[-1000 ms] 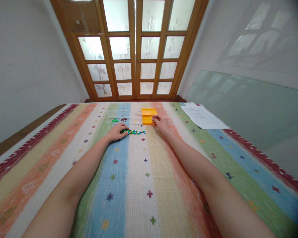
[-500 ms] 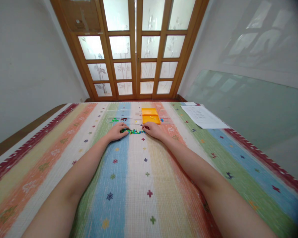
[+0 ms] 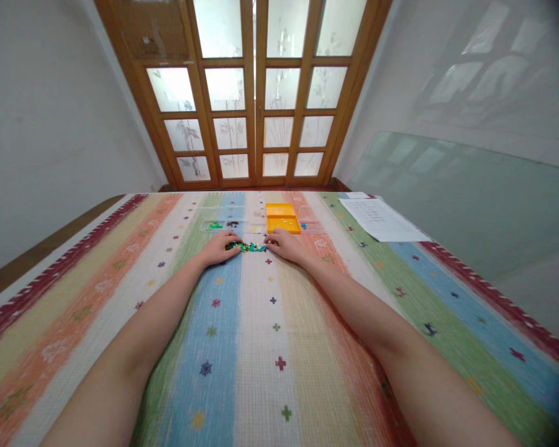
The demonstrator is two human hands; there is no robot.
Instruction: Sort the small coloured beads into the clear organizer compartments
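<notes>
A loose strip of small coloured pieces (image 3: 252,247), in green, blue, yellow, white and dark tones, lies on the striped tablecloth. My left hand (image 3: 218,247) rests at its left end, fingers curved and thumb apart, with dark and green pieces in the gap between them. At the right end, my right hand (image 3: 285,243) touches the pieces with bent fingers and thumb slightly apart. Neither hand visibly grips a piece. The pieces are too small for me to tell their exact kind.
Just beyond the hands stand an open orange box (image 3: 283,223) with white pieces, and clear trays holding green pieces (image 3: 215,225), dark brown pieces (image 3: 233,224) and blue pieces (image 3: 304,226). Printed paper sheets (image 3: 382,218) lie at the right. Wood-and-glass doors (image 3: 255,112) close off the back.
My right hand has shifted slightly left, and the right end of the coloured strip is pushed inward, so the strip is shorter. My left hand stays in place.
</notes>
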